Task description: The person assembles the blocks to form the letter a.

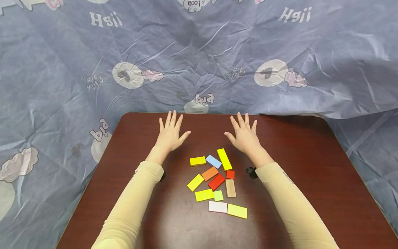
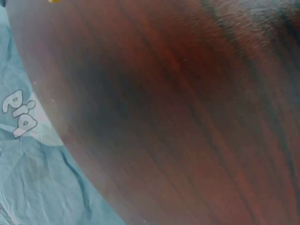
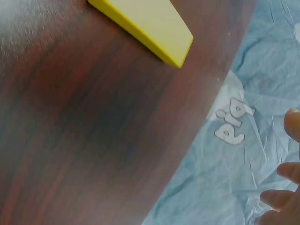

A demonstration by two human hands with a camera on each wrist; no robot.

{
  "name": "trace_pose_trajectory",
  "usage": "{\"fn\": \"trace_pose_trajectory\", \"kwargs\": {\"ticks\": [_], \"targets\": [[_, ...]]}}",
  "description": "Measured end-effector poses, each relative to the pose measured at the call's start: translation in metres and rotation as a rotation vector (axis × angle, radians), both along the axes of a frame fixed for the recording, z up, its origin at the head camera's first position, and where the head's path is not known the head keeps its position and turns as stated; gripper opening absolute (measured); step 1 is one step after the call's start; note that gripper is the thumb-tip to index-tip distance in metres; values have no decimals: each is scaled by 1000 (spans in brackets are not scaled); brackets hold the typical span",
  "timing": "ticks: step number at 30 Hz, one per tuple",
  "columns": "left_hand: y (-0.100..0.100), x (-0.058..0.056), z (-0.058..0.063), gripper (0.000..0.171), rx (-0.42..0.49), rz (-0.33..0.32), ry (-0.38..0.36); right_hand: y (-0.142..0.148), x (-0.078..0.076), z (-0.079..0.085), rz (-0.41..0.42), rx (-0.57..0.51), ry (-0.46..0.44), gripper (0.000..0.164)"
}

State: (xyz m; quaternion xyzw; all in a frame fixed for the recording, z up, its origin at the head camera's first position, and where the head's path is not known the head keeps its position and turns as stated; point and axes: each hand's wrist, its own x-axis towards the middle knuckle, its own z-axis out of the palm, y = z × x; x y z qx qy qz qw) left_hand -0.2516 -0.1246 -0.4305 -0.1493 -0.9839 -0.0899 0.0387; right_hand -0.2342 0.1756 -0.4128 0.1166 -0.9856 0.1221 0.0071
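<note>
Building blocks (image 1: 216,182), twelve, assorted colours, are lying clustered on the reddish-brown wood-grain counter (image 1: 298,148), while left grip (image 1: 168,136) and right grip (image 1: 246,137) are both standing spread beyond them, near its far edge.

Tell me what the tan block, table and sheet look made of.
Tan block: probably bare wood, by its colour. Table: glossy wood or laminate, with red-brown grain and glare. Sheet: thin plastic or coated fabric, perhaps, with sharp creases and sheen.

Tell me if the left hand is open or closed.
Open: the head view shows the left hand with straight, spread fingers, holding nothing.
</note>
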Motion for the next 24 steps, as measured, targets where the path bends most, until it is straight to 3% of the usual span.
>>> {"fn": "trace_pose_trajectory", "kwargs": {"ticks": [14,24], "targets": [[6,13,-25,78,32,-80,-37,-24,19,-31,75,-11,-81,73],[17,21,-37,76,56,-138,-76,-25,31,-49,48,-14,-97,70]]}}
